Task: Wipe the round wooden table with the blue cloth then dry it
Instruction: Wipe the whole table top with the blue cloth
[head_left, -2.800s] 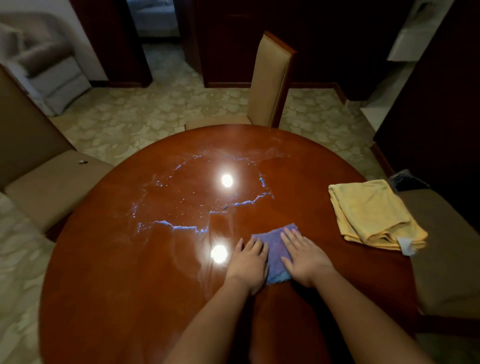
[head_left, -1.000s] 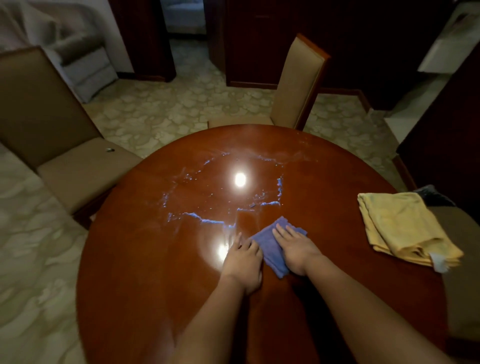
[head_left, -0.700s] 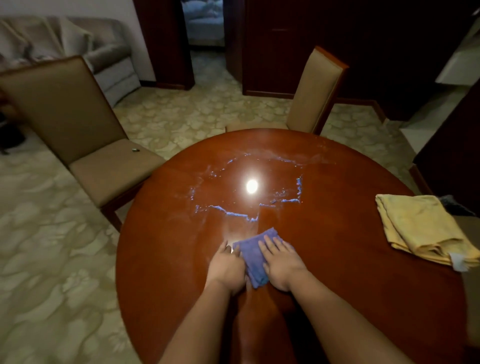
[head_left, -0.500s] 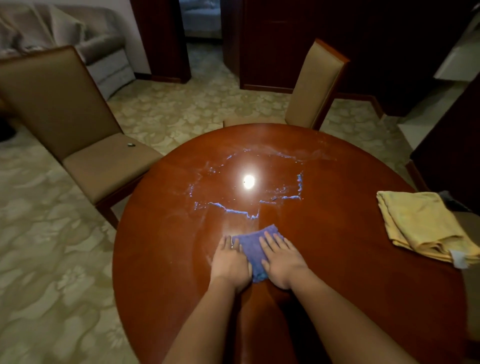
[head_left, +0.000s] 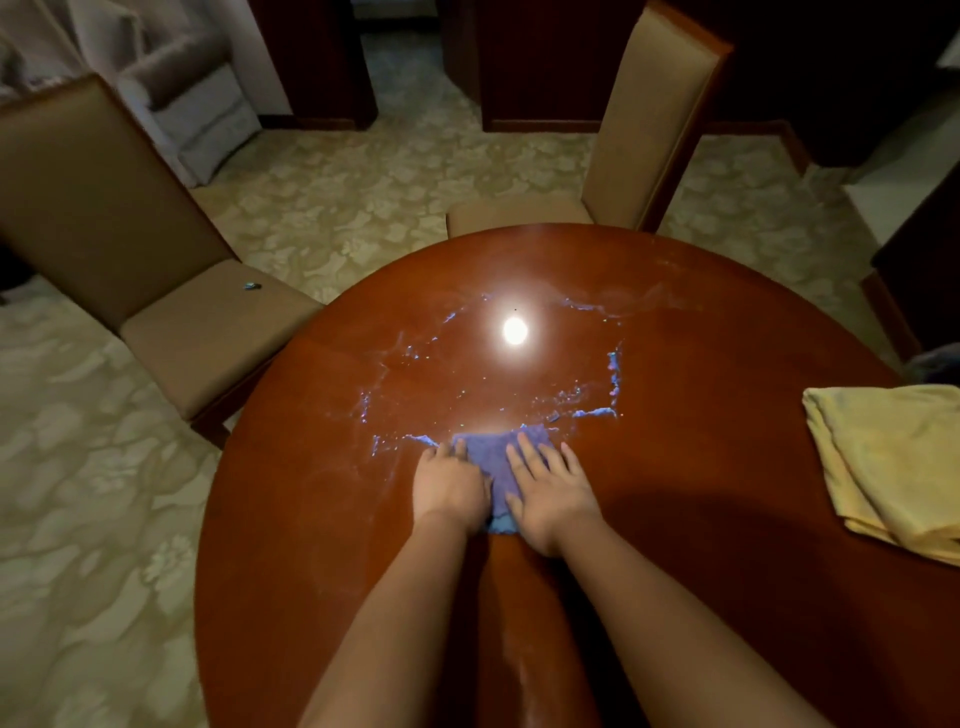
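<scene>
The round wooden table (head_left: 701, 322) fills the middle of the head view, glossy and reddish brown. A wet film with bluish edges (head_left: 597, 413) covers its centre, around a bright lamp reflection. The blue cloth (head_left: 493, 457) lies flat on the table at the near edge of that wet patch. My left hand (head_left: 449, 488) presses flat on the cloth's left side and my right hand (head_left: 553, 491) presses flat on its right side, fingers straight and pointing away from me. Most of the cloth is hidden under both palms.
A folded yellow towel (head_left: 893, 467) lies on the table's right side. One tan upholstered chair (head_left: 654, 119) stands at the far edge, another (head_left: 130, 249) at the left with a small object on its seat. Patterned floor surrounds the table.
Both hands have slid the blue cloth forward to the near edge of the wet patch, after moving it leftward earlier. The view has shifted left.
</scene>
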